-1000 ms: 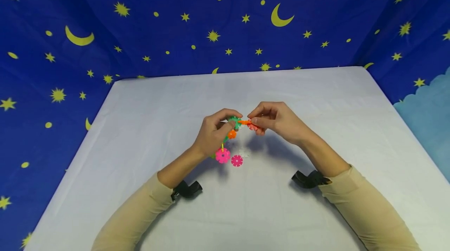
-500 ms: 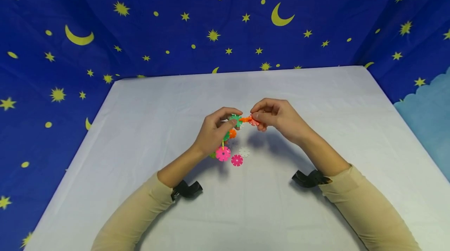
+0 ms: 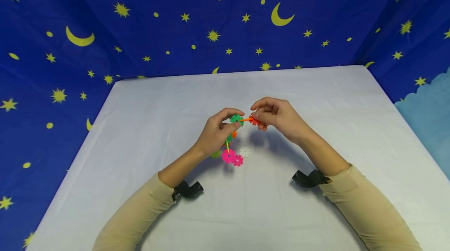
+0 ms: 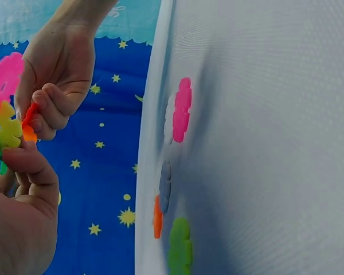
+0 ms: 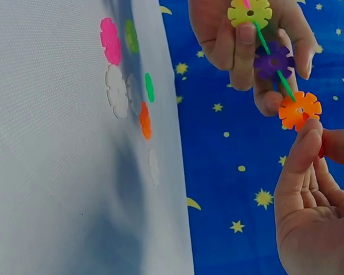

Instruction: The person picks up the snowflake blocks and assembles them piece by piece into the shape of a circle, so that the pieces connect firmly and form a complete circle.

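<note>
Between thumb and fingers, the left hand [image 3: 216, 132] holds a chain of notched discs by its green disc [image 3: 237, 119]. A pink disc [image 3: 228, 156] hangs at the chain's lower end. The right hand [image 3: 281, 118] pinches a red disc [image 3: 254, 120], which meets the chain's orange disc, seen edge-on in the head view. In the right wrist view the orange disc [image 5: 300, 110], a purple disc [image 5: 273, 62] and a yellow disc [image 5: 250, 12] are linked by green pieces. The right fingertips partly cover the red disc.
Loose discs lie on the white table [image 3: 267, 212] beneath the hands: a dark pink one [image 3: 238, 160], a white one [image 3: 244, 152] and a light green one [image 3: 215, 154], with several more in the wrist views. A blue curtain [image 3: 197, 20] stands behind the table.
The hanging pink disc has swung right and now overlaps the dark pink one in the head view. The right hand has risen slightly, and the orange disc has turned edge-on.
</note>
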Available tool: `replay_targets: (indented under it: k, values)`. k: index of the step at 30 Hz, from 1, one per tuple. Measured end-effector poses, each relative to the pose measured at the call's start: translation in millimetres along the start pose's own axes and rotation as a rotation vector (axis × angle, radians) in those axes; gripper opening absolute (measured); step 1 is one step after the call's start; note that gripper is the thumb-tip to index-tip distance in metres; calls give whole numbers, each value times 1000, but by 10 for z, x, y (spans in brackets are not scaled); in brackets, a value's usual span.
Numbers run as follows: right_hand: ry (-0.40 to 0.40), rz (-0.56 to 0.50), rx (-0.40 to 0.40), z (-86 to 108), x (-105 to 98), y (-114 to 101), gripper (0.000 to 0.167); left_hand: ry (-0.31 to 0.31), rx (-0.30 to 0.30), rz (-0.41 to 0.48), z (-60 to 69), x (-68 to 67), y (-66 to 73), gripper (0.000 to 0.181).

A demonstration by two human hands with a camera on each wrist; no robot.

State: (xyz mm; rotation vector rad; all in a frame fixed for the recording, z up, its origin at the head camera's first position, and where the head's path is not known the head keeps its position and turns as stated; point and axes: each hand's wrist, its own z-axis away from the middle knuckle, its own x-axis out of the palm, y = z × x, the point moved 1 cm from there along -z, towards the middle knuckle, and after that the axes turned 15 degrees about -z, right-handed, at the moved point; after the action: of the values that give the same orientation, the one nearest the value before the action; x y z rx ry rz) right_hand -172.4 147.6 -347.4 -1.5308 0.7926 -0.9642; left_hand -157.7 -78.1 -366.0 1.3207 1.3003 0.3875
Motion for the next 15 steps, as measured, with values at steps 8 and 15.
replay_targets:
  k: [8,15]
  values:
    - [-2,-15,-1,3,26,6,22,-19,-35,8,8,29,-1,22]
    - [-32,-27,-13,4,46,6,26,-14,-45,-16,-8,54,-10,23]
